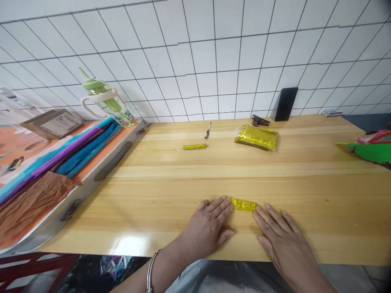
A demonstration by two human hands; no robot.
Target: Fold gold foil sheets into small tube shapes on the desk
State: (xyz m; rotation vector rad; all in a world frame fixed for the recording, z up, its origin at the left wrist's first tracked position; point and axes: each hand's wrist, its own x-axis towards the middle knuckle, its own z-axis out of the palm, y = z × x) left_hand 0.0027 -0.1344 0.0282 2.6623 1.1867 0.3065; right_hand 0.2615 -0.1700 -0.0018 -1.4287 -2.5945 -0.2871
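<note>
A narrow folded strip of gold foil paper (243,205) lies flat near the front of the wooden table. My left hand (210,226) presses its left end with the fingers stretched out flat. At the strip's right end rest the outstretched fingertips of my right hand (281,236). The two ends are partly hidden under my fingers. Farther back lies a slim gold foil roll (194,146), and to its right a stack of gold foil sheets (257,137).
Behind the roll lies a pen-like tool (208,130). A black clip (260,120) and an upright black phone-like slab (286,104) are by the tiled wall. On the left table stand a bottle (106,101), a cardboard box (53,122) and crepe paper (36,199). Green material (372,152) lies right.
</note>
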